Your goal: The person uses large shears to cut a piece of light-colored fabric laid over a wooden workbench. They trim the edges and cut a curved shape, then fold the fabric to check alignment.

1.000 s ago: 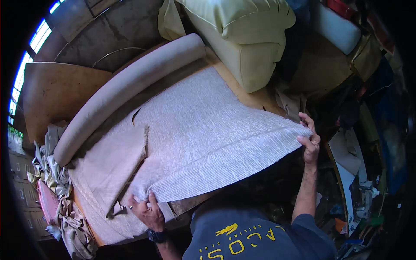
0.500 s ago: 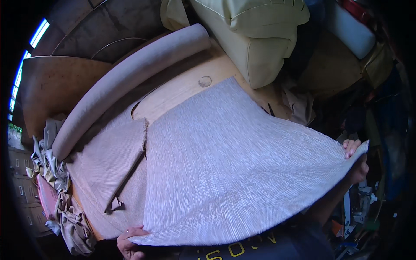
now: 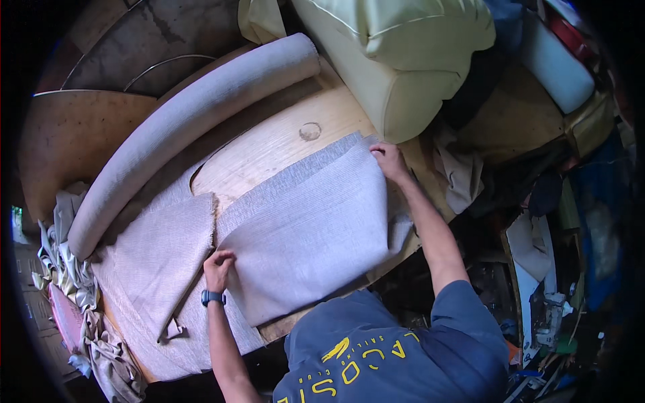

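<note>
A light grey woven upholstery fabric (image 3: pixel 309 228) lies folded over on the wooden table, its near half turned away from me across the far half. A strip of its darker textured face shows along the far edge. My left hand (image 3: pixel 218 266), with a dark watch on the wrist, is closed on the folded piece's left edge. My right hand (image 3: pixel 390 160) pinches its far right corner, beside the pale yellow cushion. Left of my left hand lies a beige fabric piece (image 3: pixel 158 258), its frayed edge close to my fingers.
A long fabric roll (image 3: pixel 195 127) lies along the table's far left side. A bulky pale yellow upholstered cushion (image 3: pixel 416 87) stands at the back. Bare wooden tabletop (image 3: pixel 269 151) shows between them. Crumpled cloth (image 3: pixel 107 349) hangs at the left edge; assorted tools and scraps (image 3: pixel 544 322) lie lower right.
Both hands have moved away from me, carrying the fabric's near edge over onto its far half. The fabric was spread open before and is now doubled.
</note>
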Demonstrator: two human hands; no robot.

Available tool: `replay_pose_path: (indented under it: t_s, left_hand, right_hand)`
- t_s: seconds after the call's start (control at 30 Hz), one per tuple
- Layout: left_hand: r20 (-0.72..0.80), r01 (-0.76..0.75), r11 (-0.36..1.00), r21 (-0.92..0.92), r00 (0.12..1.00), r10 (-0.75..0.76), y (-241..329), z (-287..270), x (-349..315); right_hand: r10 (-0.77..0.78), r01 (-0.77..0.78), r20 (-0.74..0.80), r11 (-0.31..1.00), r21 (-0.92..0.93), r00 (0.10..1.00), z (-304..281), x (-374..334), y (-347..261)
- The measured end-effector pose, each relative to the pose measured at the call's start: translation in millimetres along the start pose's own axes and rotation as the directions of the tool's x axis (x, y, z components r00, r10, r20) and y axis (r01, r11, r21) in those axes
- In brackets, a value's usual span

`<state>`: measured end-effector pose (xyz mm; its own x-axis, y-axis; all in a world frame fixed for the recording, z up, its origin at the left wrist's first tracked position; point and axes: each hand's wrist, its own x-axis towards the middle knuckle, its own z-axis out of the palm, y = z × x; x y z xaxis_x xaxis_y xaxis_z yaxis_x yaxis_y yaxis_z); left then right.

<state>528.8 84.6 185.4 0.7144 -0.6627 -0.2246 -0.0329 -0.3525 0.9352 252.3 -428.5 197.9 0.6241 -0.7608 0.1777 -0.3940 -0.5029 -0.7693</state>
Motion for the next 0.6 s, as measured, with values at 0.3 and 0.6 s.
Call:
replay_pose_path:
  t_s: [0.3,0.6]
  left_hand:
    - [-0.292,-0.044,0.999,-0.001,0.956,0.042,-42,0,60]
    - [-0.43,0.071,0.928,0.365,0.897,0.1,-15,30,73]
  right_hand:
    - [0.067,-0.083,-0.121,0.989,-0.126,0.99,72,46,46]
    - [0.212,-0.213,-0.087,0.977,0.003,0.973,63,58,87]
